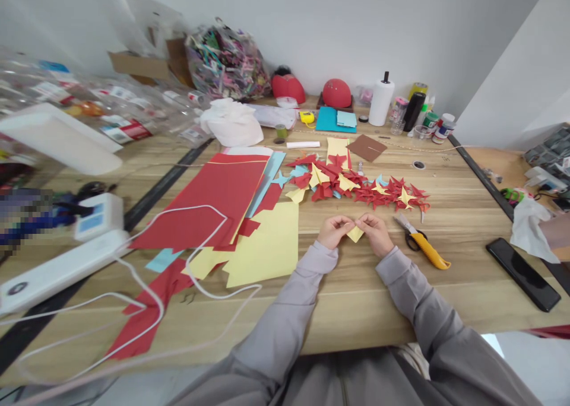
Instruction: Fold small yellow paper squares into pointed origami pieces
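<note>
Between my two hands is a small folded piece of yellow paper, held just above the wooden table. My left hand pinches its left side, and my right hand pinches its right side, the fingertips almost meeting at the top. Beyond the hands lies a pile of folded paper stars, mostly red with some yellow and blue. A yellow utility knife rests right of my right hand, partly over black-handled scissors. Left of my left hand is a large yellow paper sheet.
Red paper sheets are stacked at left, with a white cable looping over them to a power strip. A black phone lies at right. Bottles and jars, a white cylinder and red domed objects stand along the back.
</note>
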A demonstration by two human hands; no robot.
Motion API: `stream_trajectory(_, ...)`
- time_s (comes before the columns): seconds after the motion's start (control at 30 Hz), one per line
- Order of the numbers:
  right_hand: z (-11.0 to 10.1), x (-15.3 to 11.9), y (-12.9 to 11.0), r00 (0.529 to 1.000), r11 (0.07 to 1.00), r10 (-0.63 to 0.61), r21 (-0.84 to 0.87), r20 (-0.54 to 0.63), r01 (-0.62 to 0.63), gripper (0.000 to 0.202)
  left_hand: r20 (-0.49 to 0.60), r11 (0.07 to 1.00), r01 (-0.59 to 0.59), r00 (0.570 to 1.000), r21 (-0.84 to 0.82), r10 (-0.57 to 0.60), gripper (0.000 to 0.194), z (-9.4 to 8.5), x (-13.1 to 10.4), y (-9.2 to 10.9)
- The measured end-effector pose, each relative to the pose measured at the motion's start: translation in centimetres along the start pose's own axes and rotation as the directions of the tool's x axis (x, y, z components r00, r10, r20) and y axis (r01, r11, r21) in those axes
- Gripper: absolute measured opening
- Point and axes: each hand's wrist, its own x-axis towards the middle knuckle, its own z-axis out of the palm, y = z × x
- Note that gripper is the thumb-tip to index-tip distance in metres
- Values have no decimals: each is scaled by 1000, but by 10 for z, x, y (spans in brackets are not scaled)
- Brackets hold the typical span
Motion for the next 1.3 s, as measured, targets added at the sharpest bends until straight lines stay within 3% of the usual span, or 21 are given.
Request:
stream_trajectory(0.27,-2,-1,-5,997,993,78,87,22,-80,24,68,985,118,992,-129,-110,28,4,-3,7)
stream_trajectory(0.43,0,-1,-7,995,981,98,172,-33,-91,30,55,957,187,982,-222,-179,34,7,-3,8)
stream_trajectory(0.7,-4,3,-5,990,959,129,261,-60,-109,29,-74,980,90,992,-177,-105,32,5,0,7)
stream_trajectory(1.3,-2,3,-2,993,968,100,235,-55,-84,25,-23,957,117,992,-264,-127,30,4,2,6)
